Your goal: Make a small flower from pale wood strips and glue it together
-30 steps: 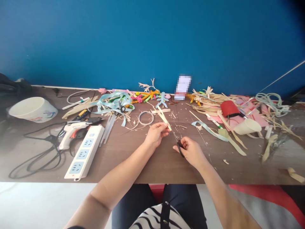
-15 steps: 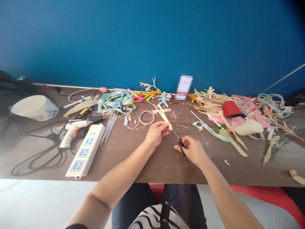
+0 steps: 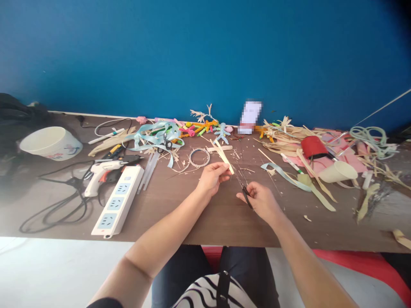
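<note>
Between the thumb and fingers of my left hand (image 3: 214, 177) is a pale, straw-like strip (image 3: 224, 155), its split upper end pointing away from me. My right hand (image 3: 261, 200) grips black-handled scissors (image 3: 245, 194) by the loops. The thin blades point up and left toward the strip's lower end, close to my left fingertips; whether they touch it I cannot tell. Small pale scraps (image 3: 236, 155) lie on the table just beyond both hands. A roll of tape or wire ring (image 3: 199, 158) rests left of the strip.
To the left are a white power strip (image 3: 118, 203), a glue gun (image 3: 99, 175) and a white tub (image 3: 51, 143). Blue ribbon (image 3: 150, 137) and pipe cleaners (image 3: 205, 127) lie along the wall. A red cup (image 3: 313, 147), a paper cup (image 3: 338, 172) and dried strips (image 3: 282, 145) clutter the right.
The view has shifted slightly. Both hands keep nearly the same positions, still with the strip and the scissors; the blades look a little more open.
</note>
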Motion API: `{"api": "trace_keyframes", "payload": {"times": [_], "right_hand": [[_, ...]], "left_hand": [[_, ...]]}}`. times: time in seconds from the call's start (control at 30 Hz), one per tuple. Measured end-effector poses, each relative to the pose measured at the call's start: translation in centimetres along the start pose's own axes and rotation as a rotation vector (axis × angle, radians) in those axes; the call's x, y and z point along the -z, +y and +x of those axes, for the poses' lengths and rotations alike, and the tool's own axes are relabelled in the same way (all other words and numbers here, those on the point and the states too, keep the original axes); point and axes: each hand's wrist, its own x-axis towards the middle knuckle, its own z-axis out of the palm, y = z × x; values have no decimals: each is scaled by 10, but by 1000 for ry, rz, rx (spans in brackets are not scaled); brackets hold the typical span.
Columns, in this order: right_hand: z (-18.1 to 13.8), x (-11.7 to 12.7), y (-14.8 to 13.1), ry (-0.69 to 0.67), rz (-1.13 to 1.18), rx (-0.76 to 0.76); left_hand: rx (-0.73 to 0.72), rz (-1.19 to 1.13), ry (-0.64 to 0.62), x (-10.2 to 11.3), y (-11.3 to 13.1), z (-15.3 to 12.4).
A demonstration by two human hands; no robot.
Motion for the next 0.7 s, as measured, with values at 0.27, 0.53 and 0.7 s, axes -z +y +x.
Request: {"api": "trace_keyframes", "payload": {"times": [0.27, 0.53, 0.7], "right_hand": [[1, 3, -3, -121, 251, -18], [-2, 10, 4, -131, 229, -36], [-1, 11, 5, -107, 226, -33]], "left_hand": [[-11, 50, -36, 1, 1, 0], [-7, 98, -60, 1, 0, 1], [5, 118, -107, 1, -2, 0]]}}
